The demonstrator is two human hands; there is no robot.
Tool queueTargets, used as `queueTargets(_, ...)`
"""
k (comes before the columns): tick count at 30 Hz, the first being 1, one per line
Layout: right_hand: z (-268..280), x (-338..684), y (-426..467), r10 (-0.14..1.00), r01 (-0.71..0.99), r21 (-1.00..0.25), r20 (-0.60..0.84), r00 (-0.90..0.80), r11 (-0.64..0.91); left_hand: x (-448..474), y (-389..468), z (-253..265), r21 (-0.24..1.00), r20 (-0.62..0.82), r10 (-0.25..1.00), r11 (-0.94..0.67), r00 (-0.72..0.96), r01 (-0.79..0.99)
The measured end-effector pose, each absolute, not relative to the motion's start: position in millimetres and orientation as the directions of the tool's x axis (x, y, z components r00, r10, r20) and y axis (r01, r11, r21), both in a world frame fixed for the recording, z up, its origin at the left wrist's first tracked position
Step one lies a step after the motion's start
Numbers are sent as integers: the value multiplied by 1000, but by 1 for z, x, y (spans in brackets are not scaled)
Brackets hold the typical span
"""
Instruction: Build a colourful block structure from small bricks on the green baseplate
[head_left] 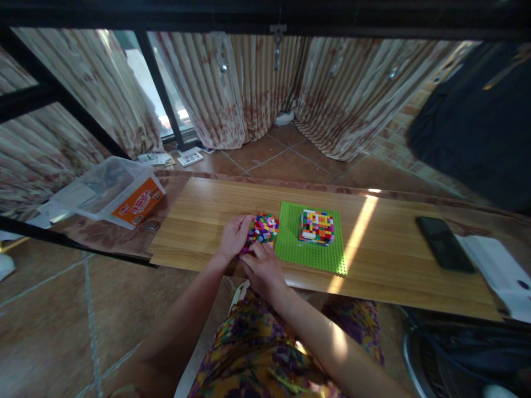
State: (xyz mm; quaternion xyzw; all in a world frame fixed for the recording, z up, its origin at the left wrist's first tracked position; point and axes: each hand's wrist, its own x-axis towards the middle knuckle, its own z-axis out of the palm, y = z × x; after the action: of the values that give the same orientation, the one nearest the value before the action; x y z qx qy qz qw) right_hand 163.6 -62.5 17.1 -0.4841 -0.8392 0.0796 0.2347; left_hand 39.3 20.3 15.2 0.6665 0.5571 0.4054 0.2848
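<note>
Brick pile: loose multicoloured bricks [265, 226] on the wooden worktop [390, 254], left of its middle, between far and near edges; probably heaped there for easy reach
Left hand: the left hand [235, 237] cups the pile's left side, fingers extended and unclenched; seemingly a wall against spilling
Right hand: the right hand [261, 266] bends its fingers in at the pile's near side; whether they pinch a brick, I cannot tell
Green baseplate: the studded baseplate [290, 246] lies just right of the pile, bearing a blocky brick build [316, 227] toward its far edge; likely a steady footing
In the way: both hands hide part of the pile
Around: a clear tub [140, 202] beyond the worktop's left edge; a dark, phone-like slab [444, 244] near the right edge
</note>
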Motion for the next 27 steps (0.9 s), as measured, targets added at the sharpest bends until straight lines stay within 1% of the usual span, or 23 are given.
queueTargets(5,17,192,-61,864,797,-358,329,-380,487,39,21,12,832,228,973,-220,48,509)
queueTargets(12,15,216,-59,896,830,-416,395,-204,372,38,22,9,824,241,969,-234,55,516)
queueTargets(15,18,213,-55,902,838,-424,397,-169,343,38,22,8,823,245,968,-236,52,517)
queueTargets(18,23,204,-50,909,847,-392,353,-221,359,38,23,8,823,246,968,-239,55,515)
queueTargets(23,30,194,-40,920,873,-310,234,-313,376,38,23,9,817,246,968,-238,56,526)
queueTargets(27,35,195,-34,921,875,-293,191,-340,384,38,22,10,825,243,968,-240,63,511)
